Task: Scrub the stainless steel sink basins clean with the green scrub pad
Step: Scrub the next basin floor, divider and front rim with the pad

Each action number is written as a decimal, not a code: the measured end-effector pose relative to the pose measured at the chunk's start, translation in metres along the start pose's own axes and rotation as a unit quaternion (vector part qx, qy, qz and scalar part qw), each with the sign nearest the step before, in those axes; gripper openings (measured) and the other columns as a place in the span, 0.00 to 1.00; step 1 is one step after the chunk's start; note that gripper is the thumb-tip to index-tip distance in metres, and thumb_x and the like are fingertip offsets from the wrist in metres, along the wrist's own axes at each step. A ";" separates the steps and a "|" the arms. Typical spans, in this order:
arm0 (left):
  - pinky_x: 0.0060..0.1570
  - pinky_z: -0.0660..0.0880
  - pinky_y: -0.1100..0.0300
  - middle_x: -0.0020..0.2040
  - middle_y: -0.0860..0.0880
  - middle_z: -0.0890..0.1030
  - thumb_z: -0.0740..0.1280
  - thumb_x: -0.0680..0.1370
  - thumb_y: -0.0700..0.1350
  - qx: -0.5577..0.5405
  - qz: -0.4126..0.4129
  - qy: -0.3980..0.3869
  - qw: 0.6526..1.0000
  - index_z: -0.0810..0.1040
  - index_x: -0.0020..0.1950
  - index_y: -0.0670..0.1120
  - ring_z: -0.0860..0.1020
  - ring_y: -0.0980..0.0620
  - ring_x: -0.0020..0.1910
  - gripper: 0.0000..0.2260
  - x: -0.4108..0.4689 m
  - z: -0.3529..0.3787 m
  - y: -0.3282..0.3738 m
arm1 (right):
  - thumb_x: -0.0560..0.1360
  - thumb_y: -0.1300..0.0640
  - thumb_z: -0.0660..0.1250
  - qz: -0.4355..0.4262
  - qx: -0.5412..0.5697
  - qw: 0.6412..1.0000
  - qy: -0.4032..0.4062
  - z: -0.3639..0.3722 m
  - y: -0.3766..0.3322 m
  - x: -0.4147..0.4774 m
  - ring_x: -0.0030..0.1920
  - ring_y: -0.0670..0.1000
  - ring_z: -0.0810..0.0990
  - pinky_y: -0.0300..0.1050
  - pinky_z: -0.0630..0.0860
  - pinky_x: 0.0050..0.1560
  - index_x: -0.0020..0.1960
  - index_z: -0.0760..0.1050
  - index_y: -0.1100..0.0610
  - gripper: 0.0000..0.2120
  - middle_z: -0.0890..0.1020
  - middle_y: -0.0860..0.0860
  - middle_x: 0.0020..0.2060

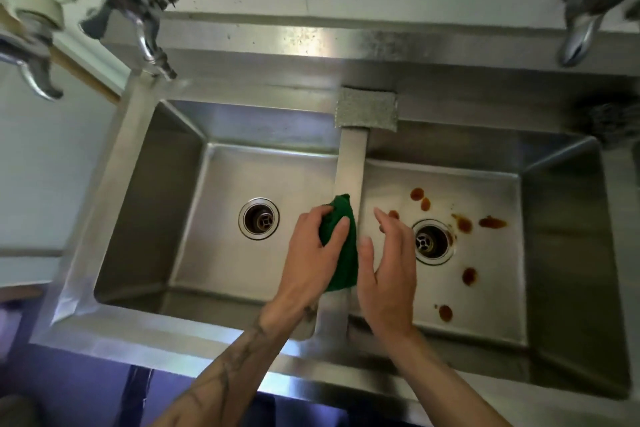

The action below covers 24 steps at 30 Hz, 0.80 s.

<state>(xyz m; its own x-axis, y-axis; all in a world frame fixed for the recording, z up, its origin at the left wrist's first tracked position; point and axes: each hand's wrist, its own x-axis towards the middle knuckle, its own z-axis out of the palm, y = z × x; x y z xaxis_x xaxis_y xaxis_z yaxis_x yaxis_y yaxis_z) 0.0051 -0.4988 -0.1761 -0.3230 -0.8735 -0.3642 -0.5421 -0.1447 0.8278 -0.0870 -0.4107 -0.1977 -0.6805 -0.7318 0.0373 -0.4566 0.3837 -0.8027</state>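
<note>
1. The left hand point(311, 253) grips the green scrub pad point(341, 243), with the fingers curled over its top edge. The pad sits bunched on the divider point(351, 163) between the two basins.
2. The right hand point(388, 263) holds nothing. Its fingers are straight and relaxed, just beside the pad, above the near-left part of the right basin point(495, 295).
3. The left basin point(214, 191) shows no visible marks on its floor or walls, so it looks either finished or never dirty.
4. Brown stains point(469, 276) dot the floor of the right basin around its drain point(433, 242), and none look smeared or lifted. Scrubbing there appears not yet begun.
5. By my judgement the main work is left: every spot in the right basin, then probably its walls.
6. A grey sponge point(366, 109) lies on the back rim, untouched.
</note>
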 end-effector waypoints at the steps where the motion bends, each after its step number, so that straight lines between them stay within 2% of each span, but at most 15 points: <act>1: 0.52 0.68 0.78 0.57 0.55 0.77 0.69 0.84 0.52 -0.001 0.002 0.004 1.000 0.78 0.66 0.51 0.76 0.66 0.54 0.12 0.001 0.008 0.010 | 0.85 0.45 0.55 -0.024 -0.008 1.000 -0.012 -0.012 0.002 0.006 0.67 0.36 0.67 0.40 0.67 0.69 0.74 0.67 0.49 0.20 0.71 0.44 0.68; 4: 0.49 0.69 0.80 0.57 0.57 0.76 0.67 0.84 0.55 -0.019 -0.011 -0.011 1.000 0.76 0.64 0.55 0.74 0.71 0.54 0.10 0.004 0.037 0.037 | 0.83 0.46 0.62 -0.054 -0.034 0.996 -0.058 -0.039 0.010 0.019 0.69 0.42 0.70 0.45 0.69 0.72 0.75 0.68 0.51 0.22 0.73 0.47 0.70; 7: 0.51 0.76 0.72 0.59 0.57 0.75 0.62 0.85 0.59 -0.050 -0.045 -0.051 0.996 0.73 0.68 0.57 0.76 0.65 0.55 0.13 0.009 0.071 0.050 | 0.80 0.37 0.64 -0.032 -0.036 0.992 -0.113 -0.057 0.021 0.028 0.69 0.39 0.68 0.35 0.63 0.73 0.79 0.63 0.51 0.32 0.73 0.47 0.72; 10: 0.55 0.73 0.66 0.64 0.54 0.74 0.57 0.86 0.63 -0.054 -0.070 -0.076 0.993 0.73 0.72 0.55 0.76 0.60 0.57 0.19 0.021 0.098 0.051 | 0.75 0.37 0.72 -0.022 -0.085 0.985 -0.149 -0.060 0.041 0.041 0.71 0.45 0.72 0.45 0.69 0.75 0.81 0.61 0.52 0.41 0.73 0.47 0.73; 12: 0.56 0.72 0.65 0.66 0.52 0.73 0.54 0.86 0.64 -0.051 -0.079 -0.096 0.991 0.72 0.75 0.53 0.75 0.58 0.59 0.23 0.033 0.108 0.051 | 0.73 0.39 0.74 0.014 -0.090 0.985 -0.143 -0.055 0.053 0.051 0.68 0.46 0.75 0.49 0.73 0.73 0.80 0.62 0.50 0.41 0.75 0.45 0.71; 14: 0.61 0.74 0.61 0.67 0.50 0.74 0.53 0.87 0.63 -0.048 -0.070 -0.109 0.990 0.72 0.77 0.52 0.76 0.54 0.62 0.24 0.047 0.111 0.051 | 0.75 0.41 0.74 0.063 -0.054 0.989 -0.123 -0.045 0.065 0.065 0.65 0.44 0.77 0.49 0.76 0.69 0.78 0.65 0.48 0.36 0.78 0.43 0.67; 16: 0.66 0.77 0.56 0.66 0.51 0.78 0.54 0.88 0.60 -0.043 -0.040 -0.102 0.993 0.74 0.75 0.51 0.77 0.54 0.63 0.22 0.060 0.105 0.049 | 0.77 0.46 0.74 0.095 -0.030 0.990 -0.095 -0.033 0.079 0.083 0.64 0.44 0.77 0.49 0.78 0.66 0.75 0.67 0.48 0.31 0.78 0.43 0.65; 17: 0.65 0.77 0.58 0.65 0.51 0.79 0.54 0.88 0.59 -0.039 -0.016 -0.092 0.995 0.75 0.74 0.51 0.78 0.56 0.62 0.21 0.066 0.099 0.048 | 0.77 0.48 0.74 0.102 -0.031 0.991 -0.081 -0.026 0.087 0.093 0.64 0.45 0.77 0.49 0.78 0.66 0.75 0.69 0.49 0.29 0.79 0.43 0.65; 19: 0.59 0.74 0.69 0.63 0.53 0.79 0.56 0.88 0.56 -0.006 0.043 -0.061 0.997 0.76 0.72 0.50 0.77 0.61 0.59 0.18 0.076 0.085 0.041 | 0.77 0.52 0.74 0.114 -0.024 0.991 -0.062 -0.012 0.103 0.114 0.63 0.46 0.77 0.49 0.78 0.66 0.73 0.70 0.50 0.27 0.79 0.45 0.64; 21: 0.57 0.71 0.73 0.62 0.54 0.77 0.59 0.88 0.52 0.073 0.116 -0.011 0.990 0.76 0.69 0.49 0.76 0.63 0.58 0.14 0.082 0.067 0.031 | 0.78 0.52 0.73 0.132 -0.003 0.989 -0.065 0.001 0.119 0.135 0.63 0.48 0.78 0.47 0.78 0.66 0.73 0.71 0.52 0.25 0.80 0.47 0.63; 22: 0.60 0.71 0.70 0.62 0.53 0.76 0.60 0.88 0.50 0.120 0.152 0.019 0.981 0.76 0.68 0.48 0.75 0.59 0.59 0.12 0.086 0.059 0.023 | 0.78 0.52 0.72 0.145 0.001 0.986 -0.079 0.008 0.130 0.145 0.63 0.49 0.79 0.48 0.78 0.65 0.73 0.72 0.53 0.24 0.80 0.49 0.63; 24: 0.67 0.71 0.58 0.66 0.49 0.76 0.63 0.87 0.46 0.203 0.193 0.068 0.957 0.77 0.69 0.45 0.73 0.50 0.65 0.12 0.093 0.049 0.006 | 0.80 0.53 0.70 0.171 -0.015 0.976 -0.133 0.019 0.152 0.164 0.64 0.55 0.79 0.52 0.78 0.66 0.73 0.72 0.56 0.23 0.80 0.54 0.64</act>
<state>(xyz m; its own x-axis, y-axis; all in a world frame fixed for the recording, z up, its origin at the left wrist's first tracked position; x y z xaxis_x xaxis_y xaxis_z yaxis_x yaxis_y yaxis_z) -0.0658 -0.5581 -0.2256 -0.4714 -0.8817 0.0183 -0.6684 0.3707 0.6448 -0.2568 -0.4828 -0.3249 -0.6255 -0.6761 -0.3894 -0.2480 0.6455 -0.7224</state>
